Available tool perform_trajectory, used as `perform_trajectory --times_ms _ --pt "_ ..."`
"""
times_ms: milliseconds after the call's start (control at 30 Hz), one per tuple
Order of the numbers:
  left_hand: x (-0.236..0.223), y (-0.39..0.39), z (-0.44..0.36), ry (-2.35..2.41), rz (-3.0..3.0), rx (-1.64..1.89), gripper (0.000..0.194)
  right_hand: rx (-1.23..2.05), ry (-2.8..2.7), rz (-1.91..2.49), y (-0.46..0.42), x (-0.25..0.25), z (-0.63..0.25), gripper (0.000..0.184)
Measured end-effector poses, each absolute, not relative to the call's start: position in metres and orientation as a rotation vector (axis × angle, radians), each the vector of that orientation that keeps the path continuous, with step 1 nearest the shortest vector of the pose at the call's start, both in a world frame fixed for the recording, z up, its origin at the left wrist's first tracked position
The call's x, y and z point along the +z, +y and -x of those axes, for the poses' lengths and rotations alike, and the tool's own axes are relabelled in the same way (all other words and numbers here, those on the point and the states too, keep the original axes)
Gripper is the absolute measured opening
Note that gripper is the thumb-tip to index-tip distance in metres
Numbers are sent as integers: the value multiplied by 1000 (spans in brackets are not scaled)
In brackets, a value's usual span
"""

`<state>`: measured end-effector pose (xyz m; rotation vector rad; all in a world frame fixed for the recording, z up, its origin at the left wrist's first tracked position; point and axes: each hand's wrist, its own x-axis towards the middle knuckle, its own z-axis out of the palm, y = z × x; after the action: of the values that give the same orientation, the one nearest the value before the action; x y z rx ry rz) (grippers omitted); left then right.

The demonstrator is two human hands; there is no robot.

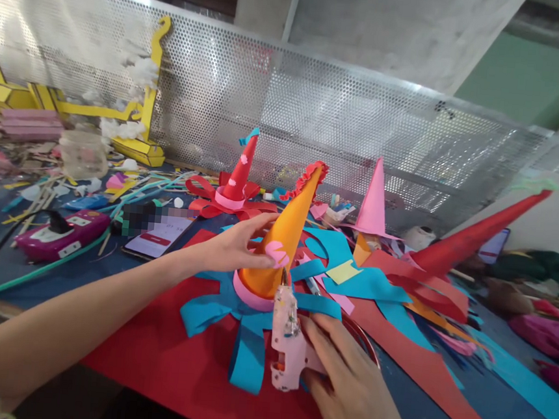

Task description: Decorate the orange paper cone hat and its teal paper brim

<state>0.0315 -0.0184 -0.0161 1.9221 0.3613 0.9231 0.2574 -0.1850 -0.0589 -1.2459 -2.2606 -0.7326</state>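
Note:
An orange paper cone hat point(285, 229) stands in front of me, with a pink band round its base, blue paper loops point(249, 357) spread below and red ruffles near its tip. My left hand point(242, 242) grips the cone from the left; its thumb is by a pink paper piece point(276, 253) on the surface, and its other fingers are partly hidden behind. A pale pink hot glue gun point(287, 344) is in my right hand point(348, 372), fingers closed round its handle. Its nozzle points up at the cone, just under the pink piece; whether it touches I cannot tell.
Red paper point(150, 342) lies under the hat. Behind stand a red cone hat point(240, 177) and a pink cone point(374, 201); a long red cone point(483, 227) leans at right. A phone point(159, 237), a purple power strip point(64, 236) and paper strips lie around. A perforated metal panel point(327, 116) borders the back.

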Motion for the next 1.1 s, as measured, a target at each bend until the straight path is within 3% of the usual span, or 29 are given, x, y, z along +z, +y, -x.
perform_trajectory --times_ms 233,433,667,1100 --pt "-14 -20 -30 331 -1936 916 61 -701 -2269 1253 -182 -56 -252 45" --pt "-15 -19 -31 308 -1943 904 63 -764 -2210 1237 -180 -59 -259 35" --pt "-20 -17 -31 334 -1913 920 66 -770 -2256 1208 -182 -50 -247 43" --pt "-18 -18 -31 333 -1925 915 65 -787 -2213 1197 -178 -51 -247 41"
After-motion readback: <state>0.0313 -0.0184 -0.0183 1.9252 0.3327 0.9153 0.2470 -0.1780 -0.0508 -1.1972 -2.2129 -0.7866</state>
